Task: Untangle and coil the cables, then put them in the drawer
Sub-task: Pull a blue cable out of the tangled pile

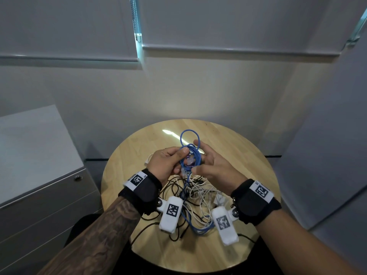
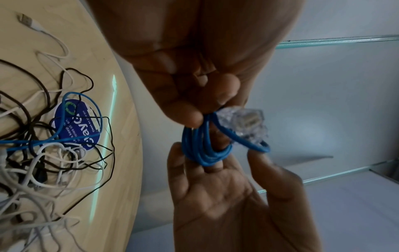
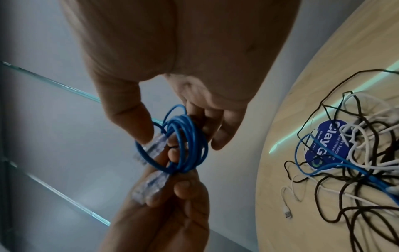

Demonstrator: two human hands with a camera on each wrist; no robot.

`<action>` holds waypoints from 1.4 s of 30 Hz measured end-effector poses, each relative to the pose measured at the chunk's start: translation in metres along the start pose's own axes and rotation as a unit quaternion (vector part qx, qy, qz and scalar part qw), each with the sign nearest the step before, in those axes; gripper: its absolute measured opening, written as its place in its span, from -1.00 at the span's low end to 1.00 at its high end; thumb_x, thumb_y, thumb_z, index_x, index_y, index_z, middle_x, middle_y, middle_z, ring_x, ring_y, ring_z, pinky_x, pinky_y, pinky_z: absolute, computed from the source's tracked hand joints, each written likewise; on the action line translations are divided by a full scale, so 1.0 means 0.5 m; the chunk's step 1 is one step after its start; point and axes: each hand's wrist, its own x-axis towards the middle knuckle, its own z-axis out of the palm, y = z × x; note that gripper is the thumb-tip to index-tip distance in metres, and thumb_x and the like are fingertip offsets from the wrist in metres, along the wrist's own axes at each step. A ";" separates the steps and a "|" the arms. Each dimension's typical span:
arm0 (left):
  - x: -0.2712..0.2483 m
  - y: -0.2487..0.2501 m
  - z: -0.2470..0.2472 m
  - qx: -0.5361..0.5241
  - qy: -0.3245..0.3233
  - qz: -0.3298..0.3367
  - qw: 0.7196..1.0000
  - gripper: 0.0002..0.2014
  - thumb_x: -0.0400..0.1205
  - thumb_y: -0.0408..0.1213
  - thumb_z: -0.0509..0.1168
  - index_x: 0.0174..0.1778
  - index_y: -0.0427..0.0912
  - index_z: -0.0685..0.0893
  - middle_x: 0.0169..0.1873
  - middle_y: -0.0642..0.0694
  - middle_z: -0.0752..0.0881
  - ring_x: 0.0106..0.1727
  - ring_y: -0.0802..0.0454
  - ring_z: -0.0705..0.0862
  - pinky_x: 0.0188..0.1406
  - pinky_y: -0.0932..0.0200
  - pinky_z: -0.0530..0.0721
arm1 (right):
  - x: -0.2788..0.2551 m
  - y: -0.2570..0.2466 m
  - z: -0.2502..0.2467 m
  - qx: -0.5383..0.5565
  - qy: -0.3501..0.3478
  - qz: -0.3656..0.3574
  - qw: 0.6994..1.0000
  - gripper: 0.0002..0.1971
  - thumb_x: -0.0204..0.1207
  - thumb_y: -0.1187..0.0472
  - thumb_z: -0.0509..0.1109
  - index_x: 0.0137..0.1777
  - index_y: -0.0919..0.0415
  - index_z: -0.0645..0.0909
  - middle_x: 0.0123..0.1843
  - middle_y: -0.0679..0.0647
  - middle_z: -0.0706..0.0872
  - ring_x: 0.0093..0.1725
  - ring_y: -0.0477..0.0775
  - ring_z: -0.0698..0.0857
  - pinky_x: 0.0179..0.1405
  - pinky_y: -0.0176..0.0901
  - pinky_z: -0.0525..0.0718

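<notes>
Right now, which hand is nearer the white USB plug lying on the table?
Left. The left hand is raised just beside the white USB plug; the right hand is beyond the blue cable coil.

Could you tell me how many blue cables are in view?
2. The coiled cable sits in the left hand and right hand; the loose cable lies in the tangle on the table. Others may be hidden.

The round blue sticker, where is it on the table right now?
The round blue sticker lies flat on the wooden table, under the tangle of black and white cables, with a loose blue cable looping across it; in the head view the hands mostly hide it.
</notes>
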 end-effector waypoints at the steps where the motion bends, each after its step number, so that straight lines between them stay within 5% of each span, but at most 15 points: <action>1: 0.000 -0.001 0.000 0.005 -0.002 0.002 1.000 -0.84 0.67 -0.33 0.30 -0.01 -0.33 0.76 -0.42 -0.23 0.58 -0.66 0.13 0.37 -0.64 0.29 0.52 | -0.002 0.001 0.004 -0.014 0.008 -0.004 1.000 -0.11 0.38 0.56 0.49 0.64 0.12 0.20 -0.09 0.05 0.79 0.01 0.14 0.76 0.28 0.05 0.64; 3: -0.001 -0.001 0.000 0.027 -0.009 0.009 1.000 -0.85 0.67 -0.33 0.31 -0.03 -0.30 0.77 -0.44 -0.17 0.63 -0.64 0.11 0.37 -0.61 0.28 0.52 | -0.004 -0.001 0.014 -0.061 0.042 -0.016 0.997 -0.25 0.48 0.59 0.47 0.59 0.16 0.28 -0.04 0.10 0.77 0.00 0.08 0.76 0.17 -0.09 0.72; 7: -0.006 -0.001 0.000 0.072 -0.021 0.030 0.997 -0.85 0.68 -0.37 0.30 -0.01 -0.31 0.77 -0.46 -0.21 0.62 -0.66 0.11 0.38 -0.64 0.34 0.44 | -0.007 -0.011 0.013 -0.087 0.122 -0.034 0.988 -0.63 0.55 0.26 0.53 0.29 0.32 0.55 -0.04 0.23 0.84 -0.07 0.12 0.83 0.04 -0.10 0.77; 10: -0.011 0.006 -0.005 0.121 -0.045 0.042 0.991 -0.84 0.66 -0.33 0.33 0.02 -0.30 0.78 -0.46 -0.19 0.61 -0.63 0.09 0.37 -0.64 0.34 0.37 | -0.010 -0.014 0.002 -0.116 0.146 -0.042 0.982 -0.69 0.46 0.20 0.61 0.05 0.34 0.61 -0.07 0.17 0.82 -0.11 0.09 0.81 -0.09 -0.11 0.76; 16: -0.022 0.018 -0.004 0.164 -0.082 0.042 0.982 -0.86 0.65 -0.38 0.34 0.04 -0.20 0.79 -0.47 -0.18 0.57 -0.61 0.11 0.39 -0.63 0.35 0.36 | -0.008 -0.041 -0.021 -0.088 0.140 -0.048 0.985 -0.81 0.43 0.15 0.54 -0.17 0.23 0.60 -0.27 0.04 0.77 -0.22 0.06 0.75 -0.03 0.06 0.75; 19: -0.028 0.015 0.006 0.176 -0.081 0.053 0.980 -0.86 0.63 -0.44 0.35 0.04 -0.24 0.78 -0.51 -0.09 0.60 -0.61 0.18 0.45 -0.60 0.38 0.42 | -0.004 -0.052 -0.029 -0.118 0.148 -0.048 0.981 -0.89 0.53 0.39 0.51 -0.07 0.25 0.62 -0.34 0.11 0.73 -0.36 0.03 0.70 -0.17 -0.07 0.76; 22: -0.025 0.005 0.009 0.211 -0.070 0.067 0.973 -0.86 0.58 -0.43 0.43 0.00 -0.17 0.82 -0.50 -0.03 0.66 -0.50 0.12 0.55 -0.50 0.30 0.51 | 0.000 -0.051 -0.035 -0.140 0.151 -0.030 0.978 -0.83 0.55 0.46 0.46 0.10 0.31 0.71 -0.24 0.31 0.73 -0.29 0.08 0.71 -0.14 -0.14 0.78; 25: -0.020 -0.003 0.007 0.268 -0.073 0.078 0.958 -0.91 0.55 -0.33 0.49 -0.06 -0.13 0.85 -0.41 -0.17 0.74 -0.40 0.09 0.62 -0.40 0.11 0.64 | 0.000 -0.040 -0.035 -0.217 0.169 -0.045 0.960 -0.87 0.55 0.46 0.44 0.01 0.31 0.78 -0.12 0.39 0.79 -0.21 0.20 0.74 -0.07 0.00 0.80; 28: -0.020 -0.010 0.016 0.312 -0.066 0.094 0.943 -0.95 0.52 -0.28 0.51 -0.13 -0.07 0.84 -0.38 0.03 0.79 -0.35 0.17 0.71 -0.22 0.09 0.71 | 0.001 -0.031 -0.028 -0.265 0.210 -0.071 0.938 -0.86 0.54 0.48 0.43 -0.03 0.29 0.78 -0.22 0.24 0.79 -0.28 0.16 0.74 -0.09 0.11 0.80; 33: -0.017 -0.020 0.032 0.446 -0.036 0.133 0.885 -0.89 0.53 -0.10 0.47 -0.15 -0.05 0.82 -0.40 -0.03 0.76 -0.36 0.01 0.67 -0.32 0.05 0.61 | -0.001 -0.024 -0.023 -0.274 0.245 -0.079 0.927 -0.90 0.55 0.44 0.45 -0.06 0.27 0.77 -0.21 0.37 0.77 -0.32 0.07 0.70 -0.10 0.17 0.77; 38: -0.012 -0.032 0.018 0.382 0.009 0.124 0.916 -0.94 0.58 -0.18 0.44 -0.15 0.03 0.83 -0.43 0.04 0.75 -0.40 0.12 0.63 -0.30 0.09 0.62 | -0.017 -0.043 -0.012 -0.217 0.198 -0.087 0.952 -0.87 0.59 0.37 0.45 0.10 0.28 0.76 -0.15 0.33 0.77 -0.26 0.07 0.76 -0.11 -0.11 0.79; 42: -0.017 -0.026 0.020 0.287 0.000 0.118 0.951 -0.89 0.61 -0.34 0.42 -0.08 -0.07 0.83 -0.60 0.22 0.60 -0.51 0.29 0.45 -0.39 0.37 0.44 | -0.011 -0.050 -0.020 -0.065 0.216 -0.039 0.973 -0.79 0.67 0.30 0.39 0.23 0.34 0.71 -0.13 0.18 0.77 -0.18 0.08 0.81 -0.14 -0.08 0.81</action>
